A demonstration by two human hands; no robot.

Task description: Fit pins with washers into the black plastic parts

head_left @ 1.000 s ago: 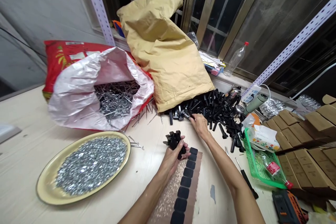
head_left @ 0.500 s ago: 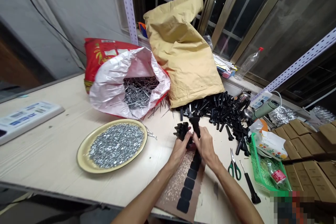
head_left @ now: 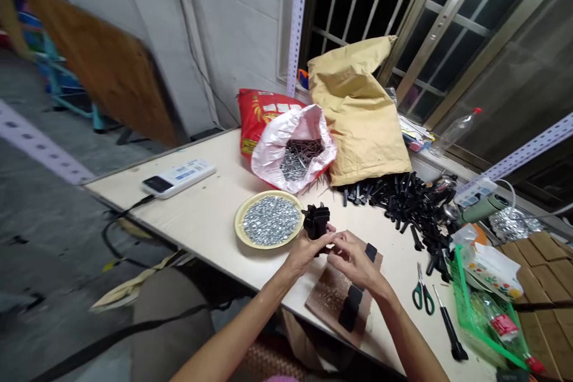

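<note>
Fingers of the left hand are closed round a bundle of black pieces, held upright above the table edge with the heads fanning out on top. Right hand sits just beside it, its fingertips drawn narrow at the bundle's lower end; whether they pinch a piece of their own cannot be made out.

At the back of the table a brown paper sack leans against the window, touching a red and white bag that lies open, full of nails. A loose pile of black pieces spills from the sack's mouth, well apart from both hands. A yellow dish heaped with small silver parts lies just left of the bundle. Under the right wrist lies a brown board carrying 3 or more black pads. Scissors and a screwdriver lie farther right, beside a green basket.

Judging by the fan at the top, this bundle handles best with the left grip low and firm and the stems kept parallel; a slack wrap would probably let the outer pieces slide out.
</note>
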